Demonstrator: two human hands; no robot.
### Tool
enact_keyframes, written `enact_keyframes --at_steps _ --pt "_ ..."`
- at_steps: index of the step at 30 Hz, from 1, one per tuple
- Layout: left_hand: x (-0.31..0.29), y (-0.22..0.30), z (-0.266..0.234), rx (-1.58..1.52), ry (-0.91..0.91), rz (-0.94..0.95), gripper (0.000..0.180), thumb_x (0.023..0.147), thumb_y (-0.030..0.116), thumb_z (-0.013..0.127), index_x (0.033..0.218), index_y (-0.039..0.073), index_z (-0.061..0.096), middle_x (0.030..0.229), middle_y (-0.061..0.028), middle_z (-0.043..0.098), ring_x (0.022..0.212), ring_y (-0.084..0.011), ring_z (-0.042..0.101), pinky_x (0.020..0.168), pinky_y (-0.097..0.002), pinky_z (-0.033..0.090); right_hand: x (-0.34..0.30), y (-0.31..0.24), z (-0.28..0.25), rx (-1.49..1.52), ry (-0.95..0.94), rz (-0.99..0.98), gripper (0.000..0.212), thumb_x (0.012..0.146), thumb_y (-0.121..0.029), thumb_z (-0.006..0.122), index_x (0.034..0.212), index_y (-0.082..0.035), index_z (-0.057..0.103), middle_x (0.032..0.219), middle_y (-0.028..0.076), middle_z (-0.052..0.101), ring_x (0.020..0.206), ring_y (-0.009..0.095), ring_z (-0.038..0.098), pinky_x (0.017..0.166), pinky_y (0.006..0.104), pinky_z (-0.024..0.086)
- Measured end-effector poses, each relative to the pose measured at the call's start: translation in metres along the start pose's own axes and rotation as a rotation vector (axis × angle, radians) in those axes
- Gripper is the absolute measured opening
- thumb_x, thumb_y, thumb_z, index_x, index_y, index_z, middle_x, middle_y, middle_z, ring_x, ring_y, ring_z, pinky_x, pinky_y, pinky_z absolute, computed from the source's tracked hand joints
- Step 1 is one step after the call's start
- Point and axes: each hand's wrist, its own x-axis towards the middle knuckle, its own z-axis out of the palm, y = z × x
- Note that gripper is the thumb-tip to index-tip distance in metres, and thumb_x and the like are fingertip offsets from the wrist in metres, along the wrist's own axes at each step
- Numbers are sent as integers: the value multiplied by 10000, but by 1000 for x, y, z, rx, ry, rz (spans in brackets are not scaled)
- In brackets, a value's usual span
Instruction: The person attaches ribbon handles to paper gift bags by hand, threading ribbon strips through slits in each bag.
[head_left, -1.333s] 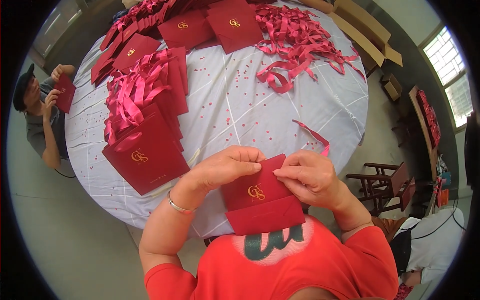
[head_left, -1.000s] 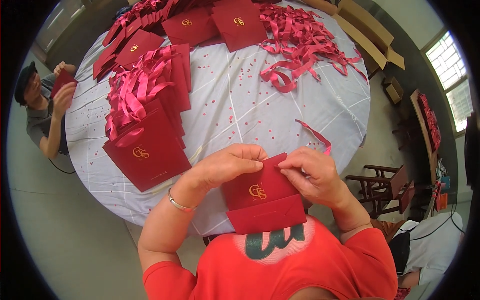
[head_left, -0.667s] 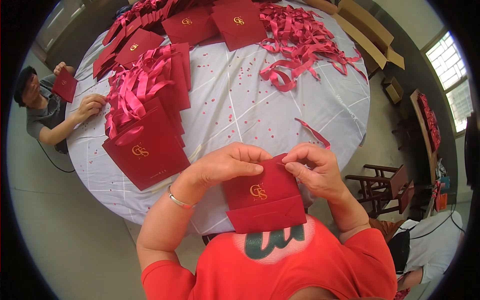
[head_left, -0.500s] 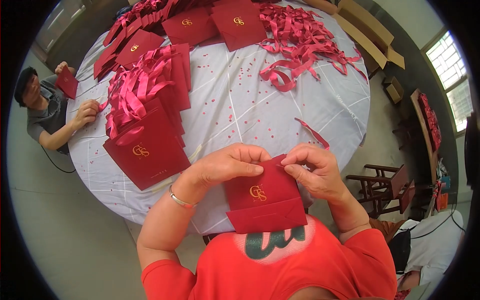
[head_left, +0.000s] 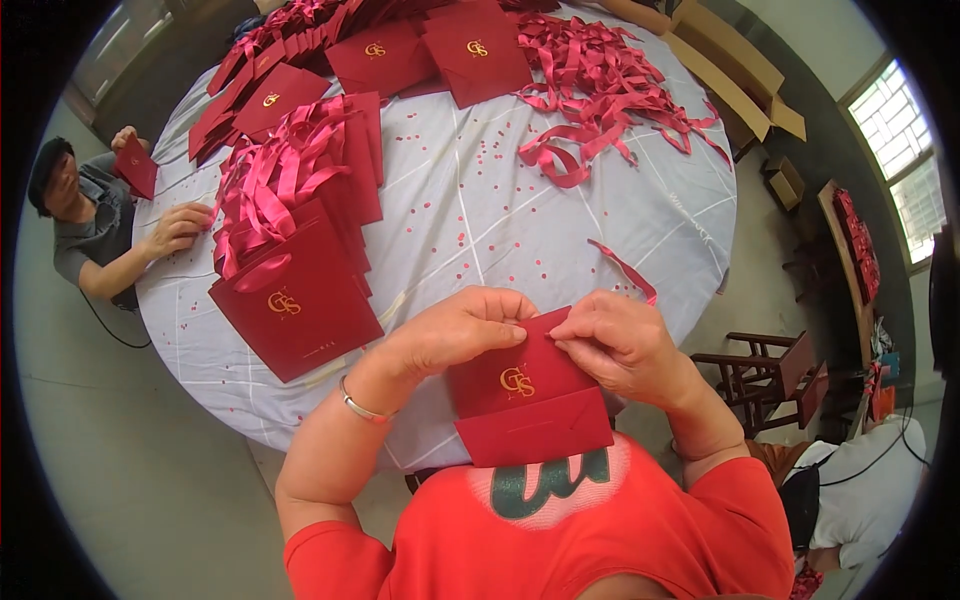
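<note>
A dark red paper gift bag (head_left: 520,350), folded flat with a gold monogram, lies in front of my chest at the near table edge. Its bottom flap is folded up towards me. My left hand (head_left: 470,320) is closed on the top edge, thumb on the front face. At the bag's upper right, the thumb and forefinger of my right hand (head_left: 620,340) pinch together against the front. A pinkish-red ribbon (head_left: 625,270) sticks out beyond that hand; its pinched end is mostly hidden by my fingers.
Finished-looking bags with ribbon handles (head_left: 290,240) stand stacked to the left. More flat bags (head_left: 380,60) lie at the back, beside loose ribbons (head_left: 600,90). Small red paper dots litter the tablecloth (head_left: 440,270). A co-worker (head_left: 90,210) holds a bag at left; wooden stools (head_left: 770,370) stand right.
My right hand has shifted slightly left and turned over the front of the bag, its fingertips now lower below the top edge. My left hand keeps its grip.
</note>
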Motion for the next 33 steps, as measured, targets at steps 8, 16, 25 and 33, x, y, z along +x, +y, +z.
enact_keyframes --at_steps 8,16,25,33 --pt "-3 2 10 167 131 -24 182 940 26 510 1080 -28 614 948 -39 674 851 -88 609 754 -247 499 9 -12 3 -282 -146 -11 126 784 -3 682 899 -14 631 828 116 594 729 300 624 608 379 507" --pt "4 -6 14 384 247 -16 188 911 28 521 1033 -54 638 917 -87 687 850 -132 615 766 -294 503 19 -22 9 -454 -324 23 95 733 -2 615 818 13 576 781 158 552 731 331 605 615 423 511" --pt "0 -9 14 602 283 179 227 866 60 530 1029 -38 653 928 -220 690 908 -318 668 808 -388 505 55 -12 6 -229 -514 311 91 757 -37 606 788 27 663 795 244 662 803 427 654 721 471 527" --pt "-6 6 30 823 386 99 159 884 54 586 1003 -51 590 825 -114 678 811 -154 618 735 -325 491 52 13 -4 -102 -282 117 202 739 -147 750 834 13 671 725 136 673 696 263 672 651 359 518"
